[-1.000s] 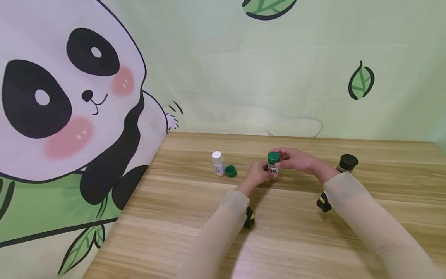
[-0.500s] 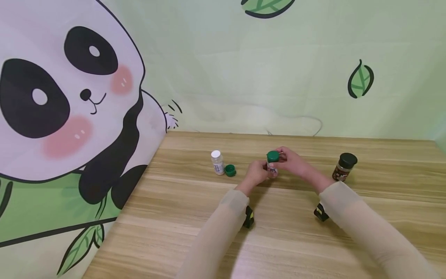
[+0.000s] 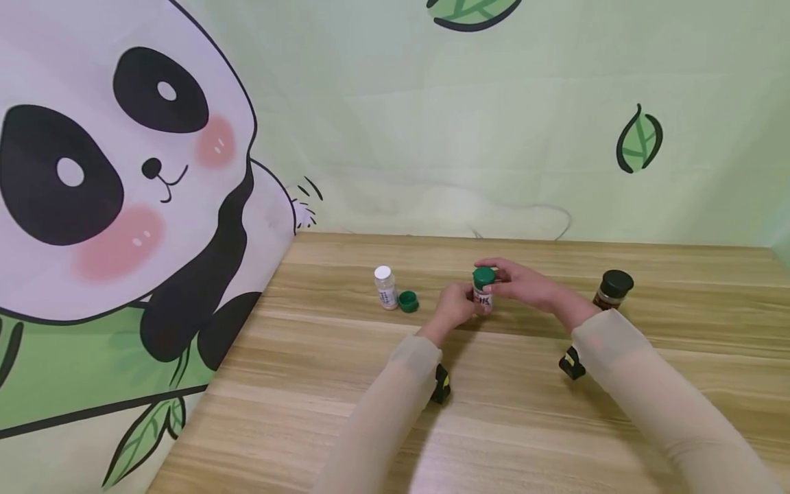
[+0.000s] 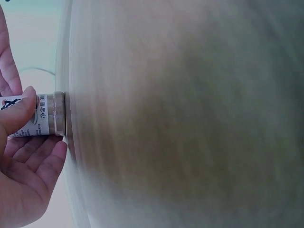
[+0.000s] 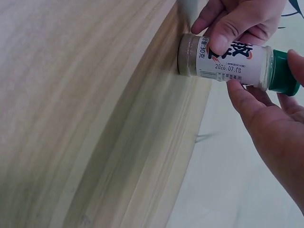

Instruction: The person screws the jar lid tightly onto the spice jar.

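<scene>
A small spice jar (image 3: 483, 299) with a green cap (image 3: 484, 276) stands upright on the wooden table, between both hands. My left hand (image 3: 455, 306) grips its lower body; in the left wrist view the thumb lies across the label of the jar (image 4: 42, 116), with the fingers behind. From the right, my right hand (image 3: 524, 284) reaches round the cap, thumb in front and fingers at the far side. The right wrist view shows the printed label of the jar (image 5: 232, 64) and the right-hand fingertips around the cap (image 5: 284, 75) and at the label's edge.
Left of the hands stand a white-capped bottle (image 3: 386, 288) and a loose green cap (image 3: 408, 302). A black-capped jar (image 3: 615, 287) is behind the right forearm, partly covered. A cloth backdrop (image 3: 432, 151) with a panda print rises behind the table (image 3: 296, 357).
The right hand turned at the cap half a second ago, then swung back, its fingers reaching further round the cap again. The left hand and jar stayed in place.
</scene>
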`<state>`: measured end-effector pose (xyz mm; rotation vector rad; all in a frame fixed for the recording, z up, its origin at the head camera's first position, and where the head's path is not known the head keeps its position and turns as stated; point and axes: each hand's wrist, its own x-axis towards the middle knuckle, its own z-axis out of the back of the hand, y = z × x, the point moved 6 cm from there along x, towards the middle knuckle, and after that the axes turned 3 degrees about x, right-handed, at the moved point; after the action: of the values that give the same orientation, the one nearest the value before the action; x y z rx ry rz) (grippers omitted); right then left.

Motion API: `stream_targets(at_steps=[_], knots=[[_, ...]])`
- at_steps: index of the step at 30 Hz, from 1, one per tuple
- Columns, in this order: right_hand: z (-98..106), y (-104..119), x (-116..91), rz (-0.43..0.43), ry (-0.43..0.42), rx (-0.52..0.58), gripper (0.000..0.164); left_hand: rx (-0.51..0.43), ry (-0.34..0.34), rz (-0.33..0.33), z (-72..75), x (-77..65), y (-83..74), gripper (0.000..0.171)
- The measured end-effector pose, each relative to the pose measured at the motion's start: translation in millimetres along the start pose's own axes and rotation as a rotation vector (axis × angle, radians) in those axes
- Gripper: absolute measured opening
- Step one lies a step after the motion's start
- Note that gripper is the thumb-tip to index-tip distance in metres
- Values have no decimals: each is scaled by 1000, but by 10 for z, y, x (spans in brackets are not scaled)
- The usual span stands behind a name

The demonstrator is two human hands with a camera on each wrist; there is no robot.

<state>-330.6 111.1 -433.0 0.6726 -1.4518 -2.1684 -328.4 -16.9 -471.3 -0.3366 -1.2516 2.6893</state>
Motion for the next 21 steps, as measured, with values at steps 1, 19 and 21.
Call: stream_targets(at_steps=[1, 19, 21], knots=[[0, 8, 0, 2, -2, -9, 60, -3, 0, 0, 0, -2, -1, 24], [-67, -20, 9, 7, -207, -13, 45, -2, 0, 4, -6, 15, 10, 22], [-76, -15, 3, 5, -221, -8, 45, 0, -1, 2, -7, 15, 11, 21]])
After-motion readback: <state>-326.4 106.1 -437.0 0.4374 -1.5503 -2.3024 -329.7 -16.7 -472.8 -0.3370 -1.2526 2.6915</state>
